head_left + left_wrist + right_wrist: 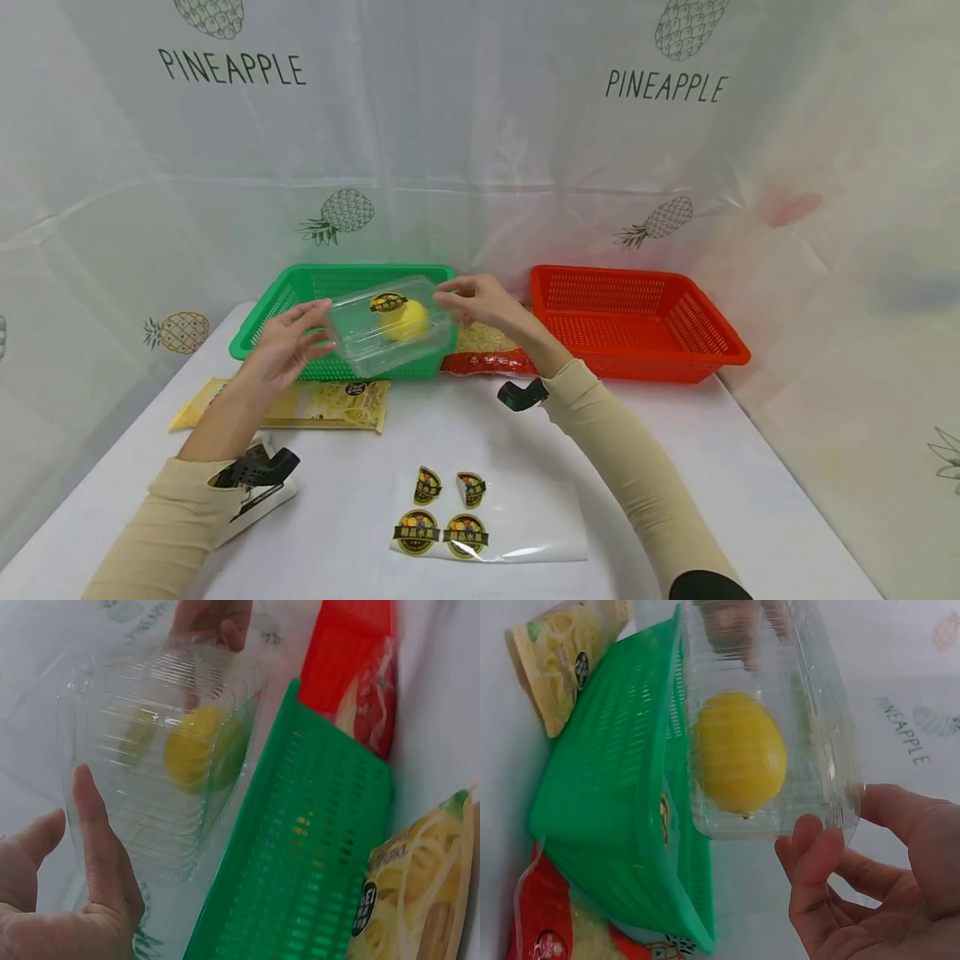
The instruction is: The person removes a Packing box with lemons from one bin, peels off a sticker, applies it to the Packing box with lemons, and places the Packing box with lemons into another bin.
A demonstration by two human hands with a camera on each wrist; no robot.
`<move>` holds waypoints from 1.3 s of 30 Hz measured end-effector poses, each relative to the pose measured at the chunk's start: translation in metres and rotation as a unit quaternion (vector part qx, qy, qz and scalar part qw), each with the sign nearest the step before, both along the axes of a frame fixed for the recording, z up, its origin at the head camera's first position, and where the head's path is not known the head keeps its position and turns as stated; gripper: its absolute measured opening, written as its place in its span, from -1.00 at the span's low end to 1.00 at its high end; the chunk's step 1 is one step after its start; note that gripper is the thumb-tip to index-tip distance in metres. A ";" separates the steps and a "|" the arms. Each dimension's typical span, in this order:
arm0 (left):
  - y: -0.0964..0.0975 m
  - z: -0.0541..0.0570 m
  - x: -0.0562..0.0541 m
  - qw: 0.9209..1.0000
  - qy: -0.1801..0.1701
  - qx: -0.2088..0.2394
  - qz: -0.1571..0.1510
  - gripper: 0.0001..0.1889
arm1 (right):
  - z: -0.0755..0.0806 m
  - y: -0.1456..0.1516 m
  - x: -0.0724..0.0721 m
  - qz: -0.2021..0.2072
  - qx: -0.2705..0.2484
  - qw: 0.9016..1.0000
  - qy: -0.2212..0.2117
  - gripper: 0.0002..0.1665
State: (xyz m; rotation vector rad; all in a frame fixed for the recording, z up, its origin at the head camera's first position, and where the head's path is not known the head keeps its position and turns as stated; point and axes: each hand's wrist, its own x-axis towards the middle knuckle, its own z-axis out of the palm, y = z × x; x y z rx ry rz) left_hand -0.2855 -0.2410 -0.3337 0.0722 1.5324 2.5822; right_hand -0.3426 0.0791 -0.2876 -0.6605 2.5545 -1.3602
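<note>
A clear plastic box (358, 337) is held tilted above the green basket (255, 333), a yellow lemon-like fruit (407, 322) inside it. On the box is a black-and-gold sticker (387, 302). My left hand (288, 343) grips the box's left end; in the left wrist view its index finger (96, 832) lies along the clear wall. At the opposite end, my right hand (486, 302) pinches the rim between thumb and fingertips, as the right wrist view shows. Through the basket's side another gold label (665, 817) is partly visible.
A red basket (637, 362) stands at the right. Yellow food packets (348, 404) lie before the green basket, and a red-and-clear bag (487, 358) sits between the baskets. Nearer are a sheet (536, 521) with several stickers and a white object (258, 504) partly under the left forearm.
</note>
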 end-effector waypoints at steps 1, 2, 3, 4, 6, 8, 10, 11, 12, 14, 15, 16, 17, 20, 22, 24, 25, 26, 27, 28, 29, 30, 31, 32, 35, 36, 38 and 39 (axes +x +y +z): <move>-0.002 0.001 0.000 1.000 -0.003 -0.003 0.005 -0.76 | 0.000 -0.004 -0.002 0.000 -0.004 1.000 -0.004 -0.46; -0.004 0.001 -0.001 1.000 -0.005 -0.008 0.012 -0.75 | 0.001 -0.008 -0.005 0.001 -0.006 1.000 -0.005 -0.46; -0.005 0.002 -0.001 1.000 -0.007 -0.014 0.019 -0.74 | 0.000 -0.012 -0.007 0.003 -0.010 1.000 -0.008 -0.46; -0.007 0.002 -0.001 0.999 -0.009 -0.021 0.024 -0.72 | 0.000 -0.015 -0.010 0.005 -0.015 1.000 -0.010 -0.45; -0.011 0.003 -0.002 0.999 -0.013 -0.033 0.036 -0.69 | 0.000 -0.022 -0.013 0.009 -0.029 0.999 -0.021 -0.44; -0.014 0.003 -0.003 0.998 -0.015 -0.041 0.044 -0.67 | -0.001 -0.028 -0.015 0.010 -0.045 0.999 -0.030 -0.44; -0.018 0.001 -0.004 0.998 -0.013 -0.039 0.045 -0.69 | -0.003 -0.033 -0.016 0.009 -0.062 0.997 -0.037 -0.43; -0.019 0.000 -0.005 0.998 -0.012 -0.035 0.046 -0.72 | -0.003 -0.036 -0.016 0.008 -0.069 0.997 -0.039 -0.43; -0.021 -0.001 -0.005 0.998 -0.011 -0.030 0.046 -0.75 | -0.004 -0.039 -0.017 0.007 -0.076 0.996 -0.039 -0.43; -0.023 -0.003 -0.006 0.999 -0.008 -0.014 0.043 -0.78 | -0.005 -0.044 -0.018 0.001 -0.087 0.996 -0.035 -0.43; -0.024 -0.004 -0.006 0.999 -0.006 -0.009 0.043 -0.78 | -0.006 -0.047 -0.018 -0.004 -0.091 0.995 -0.032 -0.43; -0.024 -0.004 -0.006 0.999 -0.007 -0.004 0.045 -0.76 | -0.007 -0.049 -0.018 -0.008 -0.096 0.995 -0.030 -0.43; -0.025 -0.005 -0.006 0.999 -0.010 0.001 0.048 -0.72 | -0.008 -0.052 -0.019 -0.013 -0.101 0.994 -0.027 -0.43; -0.026 -0.005 -0.004 0.998 -0.021 0.011 0.067 -0.46 | -0.011 -0.059 -0.020 -0.027 -0.119 0.992 -0.026 -0.40; -0.028 -0.005 -0.003 0.996 -0.027 0.016 0.084 -0.35 | -0.014 -0.064 -0.022 -0.035 -0.135 0.990 -0.022 -0.36; -0.031 -0.005 -0.002 0.994 -0.028 0.026 0.100 -0.40 | -0.017 -0.070 -0.022 -0.044 -0.160 0.986 -0.028 -0.32; -0.031 -0.006 -0.002 0.993 -0.026 0.032 0.106 -0.47 | -0.019 -0.073 -0.022 -0.047 -0.170 0.984 -0.028 -0.30; -0.032 -0.006 -0.002 0.993 -0.023 0.041 0.112 -0.55 | -0.020 -0.076 -0.022 -0.051 -0.177 0.982 -0.028 -0.29; -0.032 -0.006 -0.003 0.992 -0.020 0.048 0.118 -0.65 | -0.021 -0.079 -0.022 -0.057 -0.175 0.983 -0.024 -0.28; -0.032 -0.006 -0.003 0.990 -0.017 0.057 0.125 -0.74 | -0.022 -0.081 -0.021 -0.060 -0.171 0.983 -0.022 -0.27; -0.032 -0.007 -0.003 0.989 -0.013 0.065 0.129 -0.77 | -0.024 -0.084 -0.020 -0.063 -0.162 0.985 -0.018 -0.25; -0.031 -0.007 -0.003 0.988 -0.011 0.072 0.134 -0.78 | -0.025 -0.087 -0.019 -0.063 -0.151 0.986 -0.013 -0.24; -0.030 -0.007 -0.003 0.987 -0.008 0.074 0.140 -0.78 | -0.026 -0.089 -0.017 -0.061 -0.139 0.988 -0.010 -0.23; -0.029 -0.008 -0.003 0.986 -0.006 0.078 0.146 -0.77 | -0.027 -0.091 -0.016 -0.057 -0.128 0.990 -0.008 -0.23; -0.027 -0.009 -0.005 0.983 0.000 0.083 0.164 -0.71 | -0.030 -0.099 -0.010 -0.031 -0.114 0.993 -0.018 -0.21; -0.026 -0.009 -0.005 0.982 0.002 0.082 0.170 -0.68 | -0.031 -0.102 -0.008 -0.021 -0.110 0.993 -0.021 -0.21; -0.025 -0.009 -0.006 0.980 0.006 0.084 0.182 -0.65 | -0.032 -0.108 -0.004 -0.008 -0.091 0.996 -0.012 -0.20; -0.024 -0.009 -0.006 0.978 0.007 0.086 0.189 -0.63 | -0.033 -0.110 -0.002 -0.002 -0.081 0.997 -0.006 -0.18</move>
